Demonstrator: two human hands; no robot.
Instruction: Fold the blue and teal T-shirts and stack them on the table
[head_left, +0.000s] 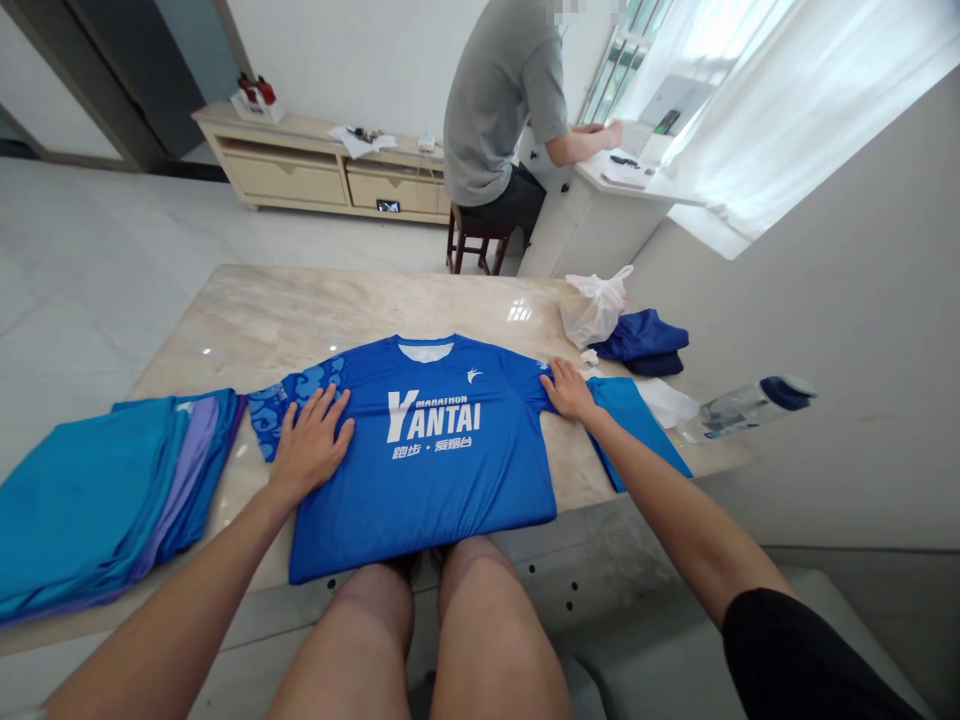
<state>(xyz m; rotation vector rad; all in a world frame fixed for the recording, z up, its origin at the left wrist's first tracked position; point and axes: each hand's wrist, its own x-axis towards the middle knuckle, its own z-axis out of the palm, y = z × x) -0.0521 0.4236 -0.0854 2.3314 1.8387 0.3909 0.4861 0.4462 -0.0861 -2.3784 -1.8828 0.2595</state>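
Observation:
A blue T-shirt (427, 490) with white "Yantai Marathon" lettering lies face up on the marble-look table (300, 300), its collar away from me and its lower edge at the table's near edge. My left hand (313, 440) rests flat, fingers spread, where the patterned sleeve on the left meets the body. On the other side, my right hand (568, 390) lies with fingers stretched out over the end of the right sleeve. Just beyond that wrist is a folded teal cloth (637, 430), partly covered by my forearm.
Left on the table is a stack of folded teal, purple and blue garments (82, 490). To the right are a white plastic bag (596, 305), a dark blue cloth bundle (643, 340) and a clear water bottle (750, 405). A person in grey (502, 100) sits beyond, by the window.

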